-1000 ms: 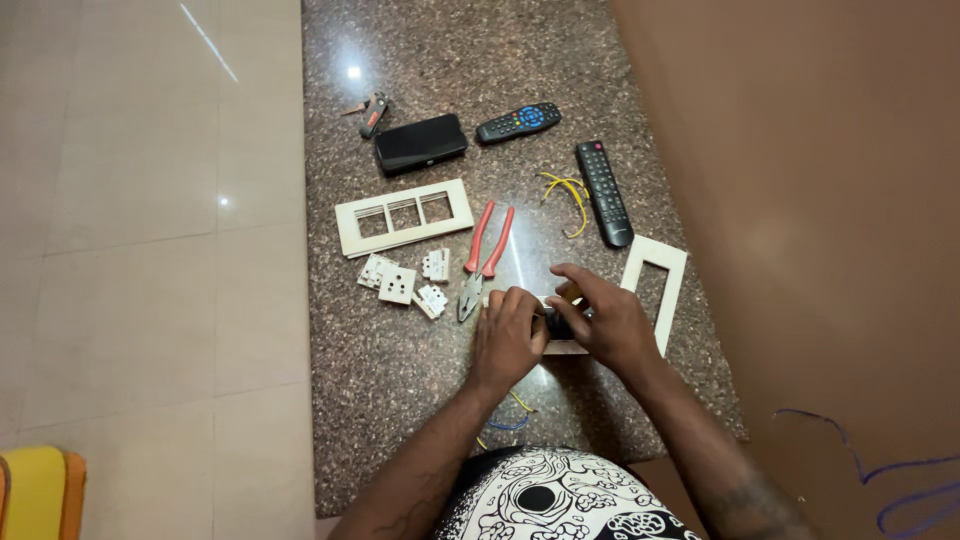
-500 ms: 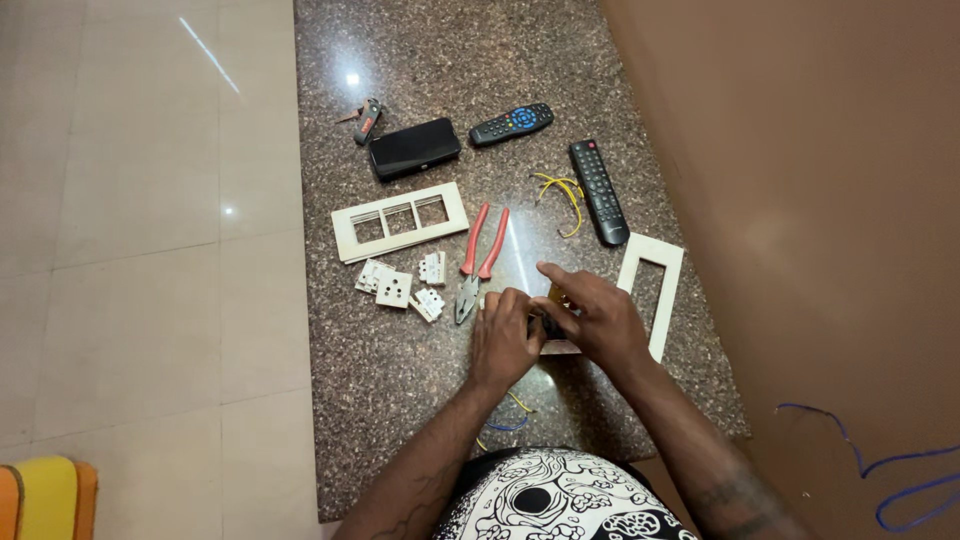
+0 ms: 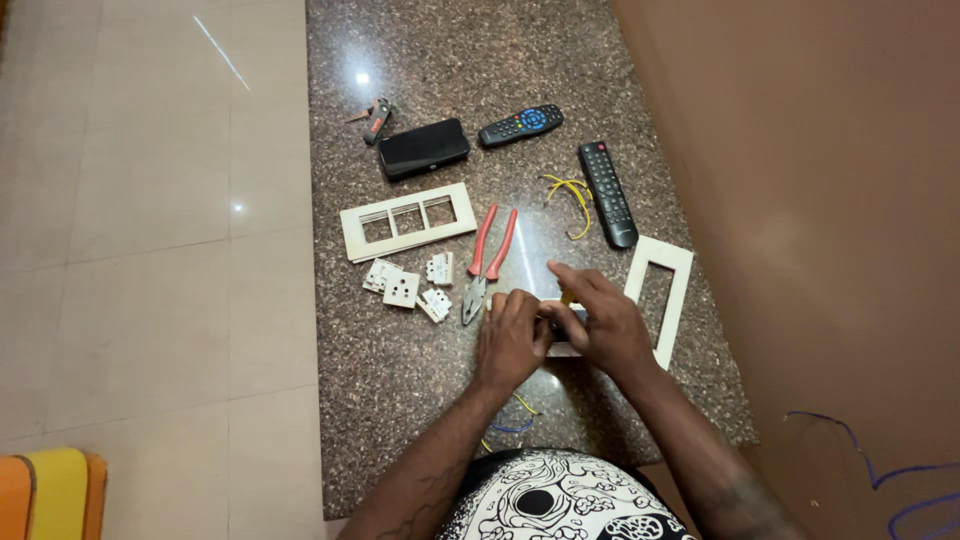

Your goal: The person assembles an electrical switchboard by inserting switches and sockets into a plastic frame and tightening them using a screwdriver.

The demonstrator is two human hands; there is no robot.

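On granite slab | left hand (image 3: 512,338) and right hand (image 3: 600,322) closed together on small dark part (image 3: 566,320), beside pliers (image 3: 487,262) | since a second ago hands barely shifted; fitting continues.

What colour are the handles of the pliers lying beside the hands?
Red; the pliers show clearly in the head view.

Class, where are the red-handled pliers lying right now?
In the head view, the red-handled pliers lie mid-counter, just beyond the left hand, right of the small white switch modules.
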